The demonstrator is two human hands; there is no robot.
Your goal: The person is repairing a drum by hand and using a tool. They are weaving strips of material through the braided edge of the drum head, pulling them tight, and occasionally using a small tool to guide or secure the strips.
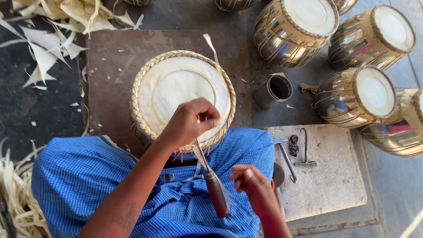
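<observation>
Dark stone floor here, with a brown board (110, 75) laid flat on it and pale scraps of trimmed hide (48, 39) scattered over the top left corner. Only the head view, looking straight down at someone sitting in a blue checked cloth (88, 176).

On the board, right up against the person's lap, sits a drum (180, 88) with a pale skin head and a braided pale rim. The left hand (191, 121) is over the near edge of that drum, fingers curled tight into a pinch on a thin pale strap (211, 46) that runs up and away across the drumhead. The right hand (253, 183) is lower down by the lap, fingers bent loosely; can't tell if it has a grip on anything. Just beside it a tool with a dark wooden handle (217, 194) pokes its metal shaft up toward the drum's rim.

Off to the right there's a stone slab (335, 185) with a small hammer (285, 156) and a metal hook (305, 150) lying on it. A dark metal cup (274, 91) stands near the drum, and a bunch of shiny metal drums (352, 94) with laced sides crowd the top right.
</observation>
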